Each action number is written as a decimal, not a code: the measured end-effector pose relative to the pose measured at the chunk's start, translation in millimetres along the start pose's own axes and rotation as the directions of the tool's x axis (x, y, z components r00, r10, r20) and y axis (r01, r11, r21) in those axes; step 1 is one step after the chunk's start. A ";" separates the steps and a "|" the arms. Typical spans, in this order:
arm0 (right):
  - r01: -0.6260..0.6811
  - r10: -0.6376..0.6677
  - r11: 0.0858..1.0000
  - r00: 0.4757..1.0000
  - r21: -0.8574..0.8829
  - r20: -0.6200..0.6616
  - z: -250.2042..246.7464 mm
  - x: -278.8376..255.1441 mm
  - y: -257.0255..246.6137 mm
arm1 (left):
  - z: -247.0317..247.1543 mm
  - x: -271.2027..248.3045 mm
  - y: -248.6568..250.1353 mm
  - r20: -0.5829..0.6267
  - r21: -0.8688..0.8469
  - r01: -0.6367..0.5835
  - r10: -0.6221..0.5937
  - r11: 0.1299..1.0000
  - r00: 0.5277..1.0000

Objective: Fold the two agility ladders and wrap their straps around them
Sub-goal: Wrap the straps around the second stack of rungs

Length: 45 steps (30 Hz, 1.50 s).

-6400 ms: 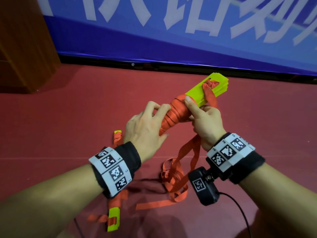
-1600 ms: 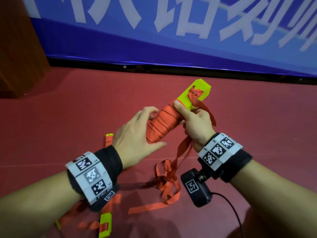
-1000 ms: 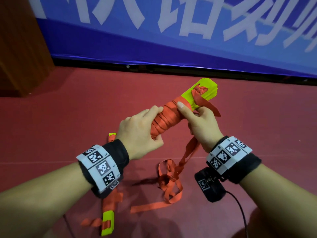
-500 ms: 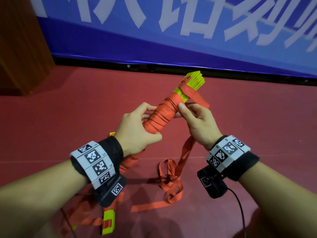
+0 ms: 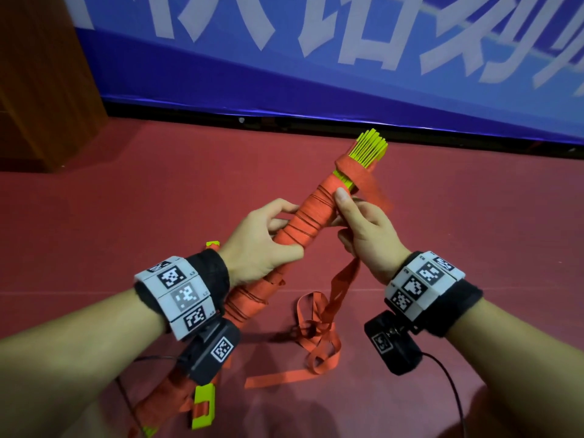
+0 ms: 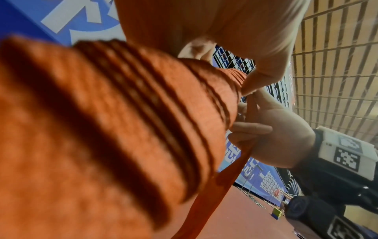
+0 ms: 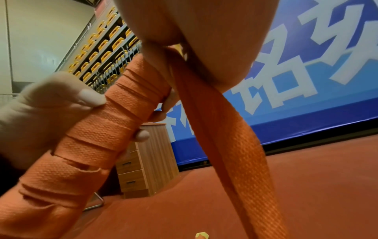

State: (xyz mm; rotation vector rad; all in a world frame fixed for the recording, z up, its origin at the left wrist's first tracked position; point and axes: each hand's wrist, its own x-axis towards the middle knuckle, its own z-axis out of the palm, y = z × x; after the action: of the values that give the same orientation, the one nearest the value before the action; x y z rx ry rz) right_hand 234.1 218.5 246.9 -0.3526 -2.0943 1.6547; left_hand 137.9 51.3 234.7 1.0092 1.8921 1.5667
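Note:
A folded agility ladder [image 5: 308, 222], a bundle of yellow-green rungs wound in orange strap, points up and away from me above the red floor. My left hand [image 5: 262, 245] grips its middle, fingers curled round the wraps. My right hand [image 5: 360, 226] holds the upper part, thumb pressed on the wraps, and pinches the loose strap [image 5: 343, 279] that runs through its fingers [image 7: 184, 53]. The bare rung ends [image 5: 371, 148] stick out above the last turn. The strap's slack lies tangled on the floor [image 5: 319, 336]. A second ladder [image 5: 203, 403] lies under my left forearm, mostly hidden.
A blue banner wall [image 5: 316, 58] closes off the far side of the red floor. A wooden cabinet [image 5: 41, 80] with drawers stands at the far left. Cables trail from the wrist cameras [image 5: 393, 346] over the floor near me.
The bundle has turned from lying flat to standing steeper, and its rung ends now face up. My left hand has slid down to the middle. Another strap turn sits near the top.

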 end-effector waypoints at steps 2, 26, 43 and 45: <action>-0.003 0.003 1.000 0.998 0.000 -0.059 4.5 -0.4 3.2 | -0.3 1.9 -0.6 0.015 -0.009 0.019 -0.019 1.000 1.000; -0.157 0.155 0.987 0.913 0.024 -0.377 2.1 4.3 -4.9 | 17.4 -4.0 -15.0 -0.054 0.858 -0.097 0.276 0.505 0.960; -0.044 0.025 0.997 0.960 -0.062 -0.279 -9.9 -2.9 -12.1 | 3.0 1.1 -6.9 -0.161 0.436 -0.119 0.208 0.892 0.965; -0.049 0.030 0.997 0.963 -0.066 -0.266 -10.3 -4.3 -13.2 | 2.5 0.8 -7.2 -0.164 0.372 -0.127 0.200 0.919 0.966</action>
State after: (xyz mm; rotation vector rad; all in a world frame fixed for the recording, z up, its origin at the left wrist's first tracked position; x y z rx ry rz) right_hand 243.8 222.0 260.7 -0.6079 -1.9594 1.4650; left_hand 137.6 52.9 227.2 1.2308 2.3492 1.4886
